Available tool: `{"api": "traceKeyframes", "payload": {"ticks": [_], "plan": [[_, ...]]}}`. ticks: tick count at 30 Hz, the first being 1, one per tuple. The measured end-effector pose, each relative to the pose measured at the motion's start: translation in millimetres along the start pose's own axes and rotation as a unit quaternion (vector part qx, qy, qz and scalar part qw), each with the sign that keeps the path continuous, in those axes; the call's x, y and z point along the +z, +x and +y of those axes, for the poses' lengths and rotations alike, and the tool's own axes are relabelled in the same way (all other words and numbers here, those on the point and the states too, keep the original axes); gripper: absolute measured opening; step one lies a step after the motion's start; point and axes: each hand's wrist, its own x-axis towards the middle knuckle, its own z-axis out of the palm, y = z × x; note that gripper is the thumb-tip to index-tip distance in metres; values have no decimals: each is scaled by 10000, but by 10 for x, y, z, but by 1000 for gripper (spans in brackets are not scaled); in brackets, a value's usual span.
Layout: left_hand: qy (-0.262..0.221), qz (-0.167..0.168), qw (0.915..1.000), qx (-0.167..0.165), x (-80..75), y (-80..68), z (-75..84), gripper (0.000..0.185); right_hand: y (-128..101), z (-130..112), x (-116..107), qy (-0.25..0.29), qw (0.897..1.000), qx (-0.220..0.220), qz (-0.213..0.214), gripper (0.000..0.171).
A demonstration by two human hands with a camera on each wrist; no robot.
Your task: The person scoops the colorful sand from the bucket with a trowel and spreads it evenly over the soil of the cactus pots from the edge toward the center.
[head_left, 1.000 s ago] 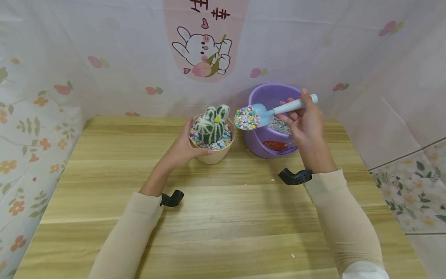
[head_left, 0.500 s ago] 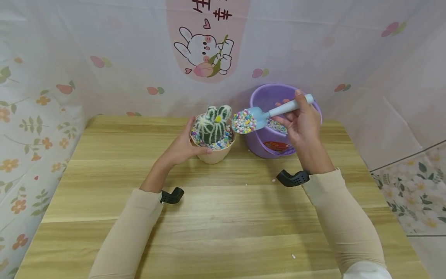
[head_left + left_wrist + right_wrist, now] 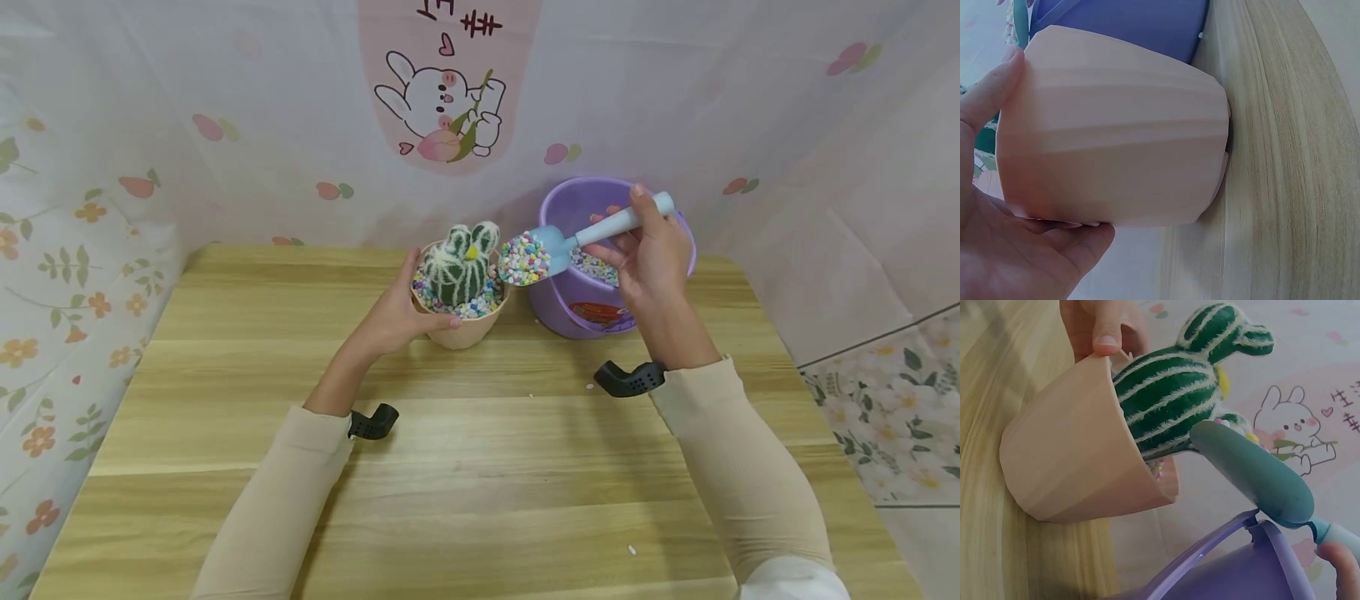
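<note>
A green cactus (image 3: pixel 459 275) with white fuzzy stripes and a yellow bloom stands in a peach flower pot (image 3: pixel 461 337), among small multicoloured pebbles (image 3: pixel 472 307). My left hand (image 3: pixel 390 317) holds this pot by its left side, thumb at the front rim and fingers behind, as the left wrist view shows too. In my right hand (image 3: pixel 652 250) is the pale handle of a light blue scoop (image 3: pixel 555 243), heaped with the same pebbles. The scoop's tip hovers at the pot's right rim, beside the cactus. Pebbles on the scoop are mostly hidden in the right wrist view.
Under my right hand stands a purple bucket (image 3: pixel 558 308) with more pebbles inside, close to the pot's right. A few stray pebbles (image 3: pixel 632 550) lie on the wooden table (image 3: pixel 450 500). A printed cloth (image 3: pixel 300 100) hangs along the back edge.
The loaded scoop has shifted slightly left and its tip now sits nearer the pot's rim. My left hand keeps its hold on the pot, which has barely moved.
</note>
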Motion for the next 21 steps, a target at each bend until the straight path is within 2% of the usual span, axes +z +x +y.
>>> {"api": "traceKeyframes", "payload": {"ticks": [13, 15, 20, 21], "plan": [[82, 101, 9999, 106, 35, -5, 32, 123, -8, 16, 75, -30, 9997, -236, -36, 32], [108, 95, 9999, 46, 31, -53, 129, 120, -5, 19, 76, -52, 9997, -248, -28, 32], [117, 146, 9998, 61, 30, -51, 118, 121, -1, 11, 65, -54, 9997, -216, 39, 33], [120, 149, 9998, 108, 29, -33, 77, 121, -3, 9, 61, -59, 9997, -213, 54, 34]]}}
